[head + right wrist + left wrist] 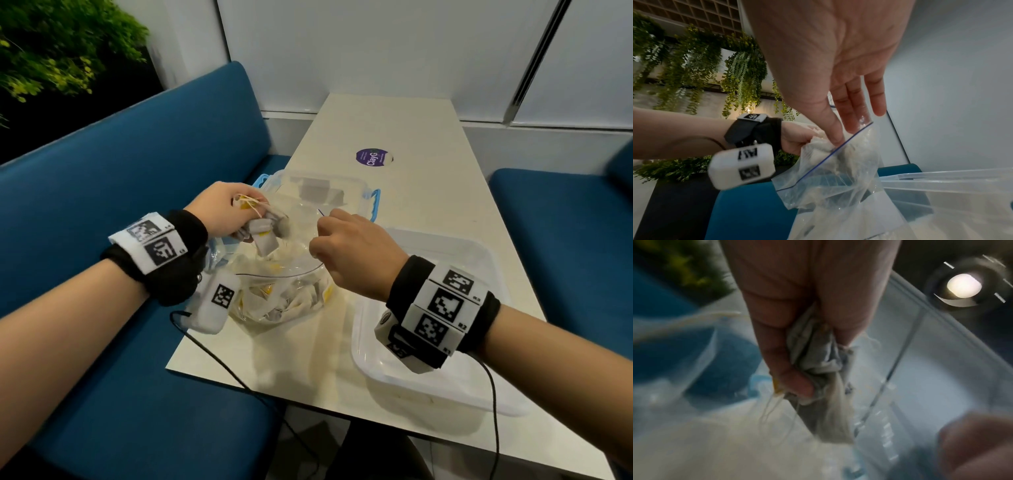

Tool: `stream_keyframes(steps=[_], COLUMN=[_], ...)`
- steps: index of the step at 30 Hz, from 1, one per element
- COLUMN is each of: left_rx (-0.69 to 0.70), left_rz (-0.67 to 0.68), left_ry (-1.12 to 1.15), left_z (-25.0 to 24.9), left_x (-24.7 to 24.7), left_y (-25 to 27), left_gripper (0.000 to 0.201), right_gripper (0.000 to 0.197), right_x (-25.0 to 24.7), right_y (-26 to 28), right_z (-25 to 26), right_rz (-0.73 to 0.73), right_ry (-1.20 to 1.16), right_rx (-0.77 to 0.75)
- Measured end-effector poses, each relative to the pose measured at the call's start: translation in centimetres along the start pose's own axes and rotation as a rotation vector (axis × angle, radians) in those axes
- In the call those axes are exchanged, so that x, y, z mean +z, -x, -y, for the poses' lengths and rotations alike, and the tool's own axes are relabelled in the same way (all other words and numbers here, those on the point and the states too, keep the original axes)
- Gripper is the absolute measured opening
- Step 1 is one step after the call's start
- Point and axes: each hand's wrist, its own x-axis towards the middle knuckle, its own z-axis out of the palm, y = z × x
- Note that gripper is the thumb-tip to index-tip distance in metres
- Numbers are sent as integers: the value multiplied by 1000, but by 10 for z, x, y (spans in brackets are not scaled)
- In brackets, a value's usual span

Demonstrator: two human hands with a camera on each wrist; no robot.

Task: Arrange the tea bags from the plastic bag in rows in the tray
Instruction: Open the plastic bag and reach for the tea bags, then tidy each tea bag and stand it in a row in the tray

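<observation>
A: Where are your things now?

B: On the table (404, 130) your tray (479, 387) sits at the right, under your right wrist. The bag (284, 298) stands beside it on the left, its mouth up between your hands. Behind the bag is a clear box (359, 192) with blue clips.

A: And how are your hands?

B: Your left hand (222, 212) is raised over the bag mouth, fingers curled tight around a bunch of tea bags (263, 233); their strings and yellow tags hang out of the fist. Your right hand (352, 250) pinches the bag rim with thumb and a fingertip, and the other fingers (875, 97) stay straight.

A: What is hard to see?

B: The left wrist view is blurred. How many tea bags you hold, I cannot tell. More lie in the bag, a tangled heap behind wrinkled plastic. The near corner of the tray is hidden by your wrist.
</observation>
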Motion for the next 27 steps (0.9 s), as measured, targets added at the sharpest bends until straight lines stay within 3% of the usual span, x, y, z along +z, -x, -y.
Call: stream_keyframes(steps=[5,8,12,18,23,27], left_rx=[-336,-468,-625,-699,-680,-695], left_rz=[6,64,177,137,124,139], left_ry=[690,930,1211,1486,1681,1818], left_z=[-1,-2,12,18,19,0], left_x=[5,12,20,17,12,12], left_y=[9,13,14,21,51,72], left_gripper=[13,9,24,26,30,25], right_gripper=[7,23,28,43,41,42], right_x=[-2,1,1,1,2,1], right_y=[-8,-7,-8,-9,-6,-3], right_z=[0,-1,2,11,12,9], right_rz=[112,194,213,135,49,71], right_ry=[12,4,-67,-188,-248,-359], right_rx=[41,56,112,176,208,211])
